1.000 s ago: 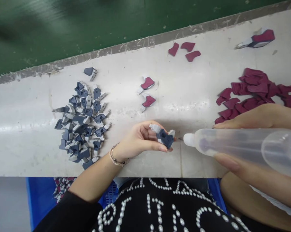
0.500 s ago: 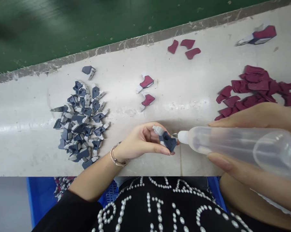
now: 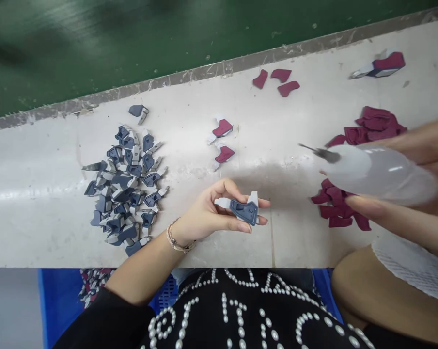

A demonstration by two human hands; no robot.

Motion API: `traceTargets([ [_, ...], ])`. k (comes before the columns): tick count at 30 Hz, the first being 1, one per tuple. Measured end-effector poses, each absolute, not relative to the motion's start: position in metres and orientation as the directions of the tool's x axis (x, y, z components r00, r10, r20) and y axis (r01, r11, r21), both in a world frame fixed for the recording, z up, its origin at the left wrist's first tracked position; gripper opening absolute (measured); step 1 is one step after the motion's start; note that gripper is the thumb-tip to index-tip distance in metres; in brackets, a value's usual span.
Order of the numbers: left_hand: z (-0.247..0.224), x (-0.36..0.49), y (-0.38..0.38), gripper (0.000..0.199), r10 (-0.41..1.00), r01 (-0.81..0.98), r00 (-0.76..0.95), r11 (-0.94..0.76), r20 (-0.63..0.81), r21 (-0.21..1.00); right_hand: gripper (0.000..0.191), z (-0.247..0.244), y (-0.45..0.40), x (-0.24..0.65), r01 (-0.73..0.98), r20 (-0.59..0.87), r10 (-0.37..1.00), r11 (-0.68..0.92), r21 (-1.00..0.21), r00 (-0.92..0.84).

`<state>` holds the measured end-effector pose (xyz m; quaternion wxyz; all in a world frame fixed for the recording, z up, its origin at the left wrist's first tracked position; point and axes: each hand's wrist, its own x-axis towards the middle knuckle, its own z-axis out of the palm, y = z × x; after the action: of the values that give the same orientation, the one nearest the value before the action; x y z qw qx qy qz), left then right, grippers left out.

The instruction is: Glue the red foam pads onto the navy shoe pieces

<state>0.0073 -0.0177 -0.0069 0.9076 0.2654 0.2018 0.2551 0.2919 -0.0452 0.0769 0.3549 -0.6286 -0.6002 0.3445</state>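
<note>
My left hand (image 3: 222, 208) pinches a small grey-and-white plastic part (image 3: 245, 211), its dark recessed face turned up and a "2" faintly visible in it. At the right, my right hand (image 3: 418, 194) is wrapped round a translucent squeeze bottle (image 3: 386, 174). The bottle's thin metal nozzle points left, above the table and apart from the part; bottle and hand are blurred. Beneath the bottle lie maroon pieces (image 3: 337, 206), partly hidden by it. Two similar parts with maroon inlays (image 3: 222, 128) lie beyond my left hand.
A heap of grey-and-white parts (image 3: 122, 186) covers the left of the white table (image 3: 190, 160). Several loose maroon pieces (image 3: 281, 75) lie toward the back, with one inlaid part (image 3: 386, 65) at far right. Blue crates (image 3: 59, 300) stand below the front edge, beside a green surface (image 3: 168, 39) behind.
My right hand has drawn the bottle to the right and up, away from the part, and its nozzle has come into view. My left hand has turned the part face up.
</note>
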Motion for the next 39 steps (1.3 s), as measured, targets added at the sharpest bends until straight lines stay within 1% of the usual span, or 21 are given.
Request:
traceTargets([
  [1,-0.007,0.007,-0.018,0.035,0.577,-0.371,0.788,0.725,-0.217,0.58,0.046,0.075,-0.04,0.286,0.498,0.008,1.0,-0.001,-0.867,0.016],
  [3,-0.005,0.006,-0.019,0.036,0.591,-0.402,0.784,0.716,-0.19,0.57,0.04,0.071,-0.031,0.273,0.486,-0.017,0.999,0.006,-0.874,-0.043],
  [5,-0.004,0.005,-0.02,0.037,0.599,-0.422,0.783,0.709,-0.168,0.565,0.035,0.067,-0.024,0.26,0.509,-0.063,0.995,-0.017,-0.86,-0.074],
  [7,-0.002,0.005,-0.022,0.038,0.604,-0.433,0.784,0.7,-0.147,0.567,0.03,0.062,-0.022,0.253,0.554,-0.08,0.993,-0.021,-0.832,-0.083],
  [9,0.0,0.004,-0.023,0.039,0.611,-0.45,0.783,0.684,-0.115,0.574,0.033,0.058,-0.023,0.25,0.562,-0.104,0.991,-0.038,-0.826,-0.086],
  [12,0.002,0.003,-0.024,0.042,0.614,-0.475,0.787,0.667,-0.062,0.574,0.046,0.055,-0.026,0.252,0.547,-0.139,0.988,-0.08,-0.833,-0.066],
  [13,0.003,0.003,-0.024,0.042,0.613,-0.48,0.789,0.663,-0.048,0.575,0.046,0.056,-0.027,0.253,0.55,-0.142,0.988,-0.086,-0.831,-0.06],
  [16,0.006,0.004,-0.023,0.042,0.616,-0.497,0.787,0.647,-0.013,0.579,0.038,0.058,-0.027,0.255,0.56,-0.136,0.989,-0.075,-0.825,-0.067],
  [18,0.007,0.005,-0.022,0.041,0.624,-0.51,0.782,0.636,0.003,0.579,0.036,0.057,-0.025,0.256,0.551,-0.152,0.986,-0.086,-0.83,-0.076],
  [23,0.009,0.007,-0.022,0.042,0.632,-0.505,0.775,0.633,-0.014,0.586,0.04,0.039,-0.02,0.251,0.598,-0.204,0.969,-0.083,-0.797,-0.139],
  [28,0.009,0.008,-0.023,0.042,0.648,-0.506,0.761,0.611,-0.017,0.609,0.04,0.023,-0.013,0.24,0.601,-0.288,0.944,-0.137,-0.787,-0.162],
  [32,0.01,0.007,-0.024,0.041,0.652,-0.501,0.758,0.6,-0.019,0.624,0.049,0.024,-0.013,0.244,0.633,-0.285,0.939,-0.103,-0.767,-0.192],
  [36,0.011,0.003,-0.027,0.039,0.648,-0.472,0.76,0.595,-0.041,0.65,0.055,0.027,-0.021,0.268,0.726,-0.221,0.969,-0.069,-0.684,-0.116],
  [39,0.013,0.001,-0.029,0.038,0.636,-0.445,0.77,0.592,-0.051,0.672,0.061,0.023,-0.032,0.29,0.841,-0.164,0.985,-0.038,-0.539,-0.06],
])
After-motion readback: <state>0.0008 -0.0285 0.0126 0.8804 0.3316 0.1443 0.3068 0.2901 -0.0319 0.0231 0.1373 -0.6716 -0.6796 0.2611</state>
